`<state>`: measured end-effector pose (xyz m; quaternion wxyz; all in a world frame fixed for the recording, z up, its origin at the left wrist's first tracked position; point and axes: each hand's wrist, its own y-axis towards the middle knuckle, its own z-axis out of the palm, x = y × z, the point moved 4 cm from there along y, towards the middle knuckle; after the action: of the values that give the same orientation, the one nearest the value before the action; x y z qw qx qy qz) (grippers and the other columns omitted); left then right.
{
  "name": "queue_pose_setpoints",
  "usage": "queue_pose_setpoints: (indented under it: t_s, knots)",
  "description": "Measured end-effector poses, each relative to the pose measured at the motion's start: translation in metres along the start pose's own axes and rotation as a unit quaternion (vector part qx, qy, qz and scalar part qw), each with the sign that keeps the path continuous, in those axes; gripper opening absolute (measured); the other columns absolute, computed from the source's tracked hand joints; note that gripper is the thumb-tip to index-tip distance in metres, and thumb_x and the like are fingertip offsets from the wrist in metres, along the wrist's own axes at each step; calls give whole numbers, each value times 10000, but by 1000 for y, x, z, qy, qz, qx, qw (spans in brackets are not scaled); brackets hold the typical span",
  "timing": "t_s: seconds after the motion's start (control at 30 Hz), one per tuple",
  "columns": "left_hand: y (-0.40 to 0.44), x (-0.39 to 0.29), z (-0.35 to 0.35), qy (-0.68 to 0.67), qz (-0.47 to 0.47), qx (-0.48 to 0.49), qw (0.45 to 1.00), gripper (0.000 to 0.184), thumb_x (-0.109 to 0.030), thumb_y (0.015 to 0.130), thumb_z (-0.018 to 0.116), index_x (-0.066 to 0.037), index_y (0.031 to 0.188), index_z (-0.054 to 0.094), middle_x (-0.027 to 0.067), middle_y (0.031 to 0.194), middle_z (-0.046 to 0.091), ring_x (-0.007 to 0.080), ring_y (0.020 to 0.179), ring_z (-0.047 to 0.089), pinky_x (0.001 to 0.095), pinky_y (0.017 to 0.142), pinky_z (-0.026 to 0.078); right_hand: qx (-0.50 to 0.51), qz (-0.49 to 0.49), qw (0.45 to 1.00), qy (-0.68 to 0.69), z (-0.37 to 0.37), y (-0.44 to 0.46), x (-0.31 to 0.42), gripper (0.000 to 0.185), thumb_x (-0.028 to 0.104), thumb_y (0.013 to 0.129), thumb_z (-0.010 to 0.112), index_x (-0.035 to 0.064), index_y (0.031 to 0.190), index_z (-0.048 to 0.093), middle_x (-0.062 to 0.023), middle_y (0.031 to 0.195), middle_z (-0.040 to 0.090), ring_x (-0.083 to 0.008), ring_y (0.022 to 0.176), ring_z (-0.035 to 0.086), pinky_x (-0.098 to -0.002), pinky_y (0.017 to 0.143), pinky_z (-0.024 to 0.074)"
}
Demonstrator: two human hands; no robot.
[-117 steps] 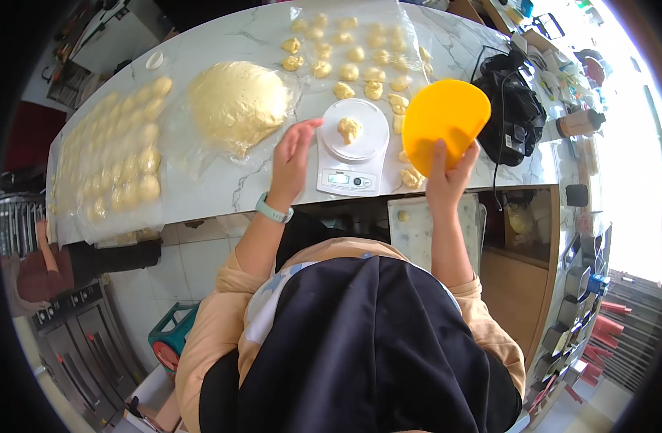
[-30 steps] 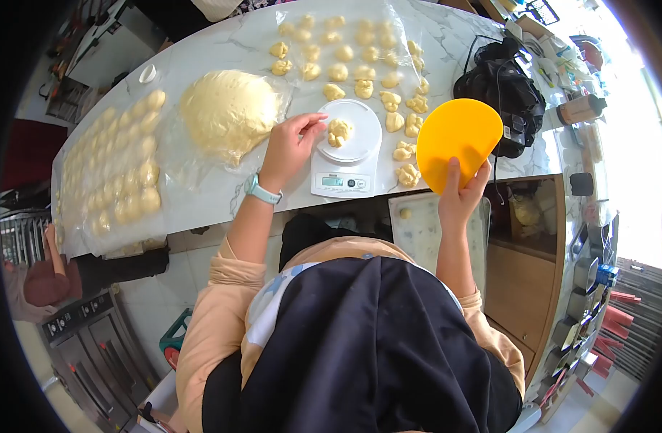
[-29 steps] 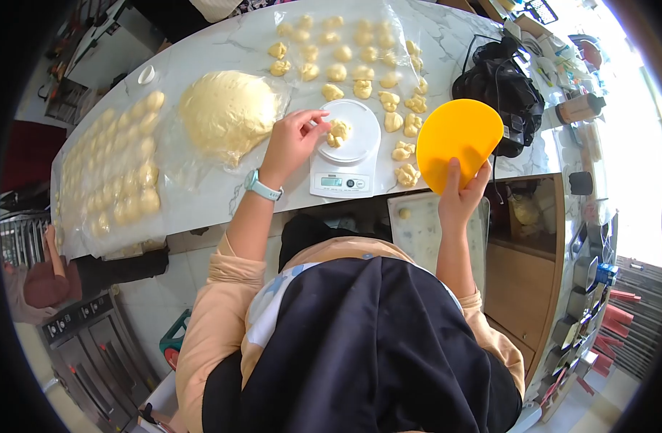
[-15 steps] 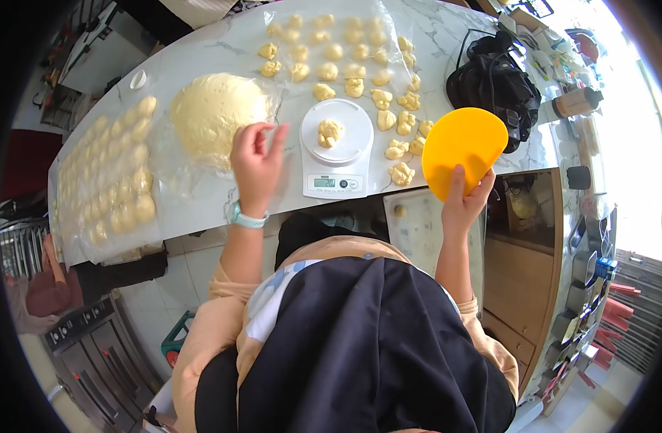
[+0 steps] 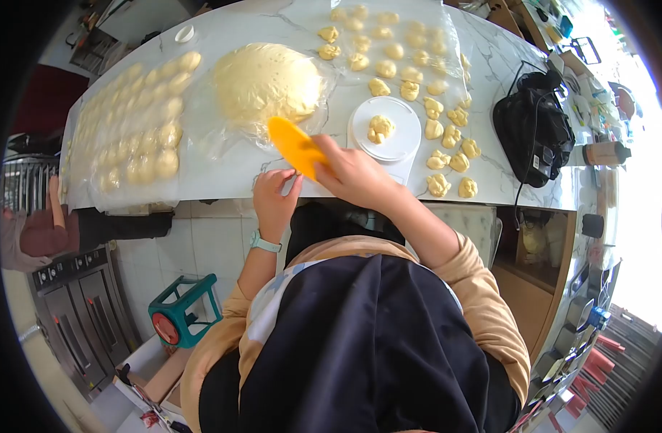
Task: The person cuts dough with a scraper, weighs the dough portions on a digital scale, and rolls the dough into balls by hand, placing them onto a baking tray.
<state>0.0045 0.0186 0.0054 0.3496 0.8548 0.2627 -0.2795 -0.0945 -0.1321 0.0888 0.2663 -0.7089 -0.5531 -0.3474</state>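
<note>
My right hand (image 5: 356,175) grips a yellow dough scraper (image 5: 296,146), held tilted in front of the big dough mass. Close to the scraper's lower edge is my left hand (image 5: 275,202), its thumb and forefinger tips drawn together in a pinch; whatever is between them is too small to make out. The large pale dough mass (image 5: 264,83) rests on plastic sheeting. On the white kitchen scale (image 5: 410,148), partly covered by my right hand, sits a dough piece (image 5: 380,128). Rough dough pieces (image 5: 437,185) lie to the right of the scale.
Plastic covers rows of dough balls (image 5: 132,159) at the left and more dough pieces (image 5: 394,50) at the back. A black bag (image 5: 536,126) with a hanging cord stands at the right. A green stool (image 5: 185,310) is on the floor; another person (image 5: 46,234) is at far left.
My right hand has swung the scraper leftward, past the scale to my left hand. My left hand has dropped toward the table's near edge. The view has shifted left.
</note>
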Motion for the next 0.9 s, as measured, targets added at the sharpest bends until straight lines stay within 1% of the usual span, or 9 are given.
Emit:
queue_pose_setpoints:
  t_s: [0.13,0.27,0.37,0.43,0.5,0.63,0.7,0.83,0.9]
  knots:
    - [-6,6,-2,13,-21,21,999,162,-107,729,762,-71,842,652,70,828,635,254,757,580,373,693,467,137,23,980,-143,34,41,12,341,133,888,530,34,1193,414,-202,832,640,-364,760,653,-457,609,513]
    - [-5,8,-8,-21,-61,51,997,156,-74,731,744,-65,852,646,76,871,650,247,774,588,344,690,470,-73,-137,978,-141,74,8,-6,351,87,839,559,18,1158,430,-158,916,627,-343,743,650,-417,590,534]
    - [-8,3,-10,-83,-97,45,991,142,-79,763,737,-54,858,635,63,877,659,193,785,602,296,681,467,-143,-154,976,-61,66,-18,-18,368,70,848,565,1,1184,430,-160,855,626,-352,717,642,-421,582,531]
    - [-9,3,-9,-159,-119,10,980,147,-90,787,737,-37,862,623,52,869,670,138,751,597,253,670,463,-182,-83,980,-17,46,-38,-20,377,89,887,577,-24,1210,419,-169,824,633,-379,732,640,-433,596,531]
    - [-7,5,-8,-135,-157,16,978,127,-95,821,713,-26,888,630,54,879,669,129,797,610,256,699,464,-225,-49,973,27,23,-58,-25,381,105,903,586,-28,1215,414,-183,830,642,-392,749,642,-437,611,533]
    - [12,-1,-7,-122,-156,58,978,197,-120,878,676,4,1025,637,75,909,682,130,807,615,262,769,478,-459,-48,885,-62,-34,-99,-38,393,150,933,585,-20,1238,405,-198,962,653,-306,742,670,-376,626,533]
    - [22,-3,6,-227,-166,72,957,258,-180,920,639,9,1096,627,82,953,681,131,866,622,268,799,481,-511,20,859,13,-51,-119,-54,388,167,943,581,-18,1238,411,-171,1042,619,-234,839,639,-344,714,520]
    - [57,-52,36,-358,-136,152,911,389,-324,986,536,11,1169,610,100,1120,658,143,1032,609,285,857,476,-584,57,809,32,-70,-145,-63,375,172,945,582,-13,1229,420,-147,1105,568,-202,995,571,-323,847,469]
    - [69,-81,50,-347,-86,207,911,439,-372,1004,465,0,1210,576,120,1209,622,181,1143,563,358,965,407,-593,66,801,59,-72,-150,-64,377,173,946,582,-11,1232,420,-133,1119,551,-193,1045,541,-315,888,443]
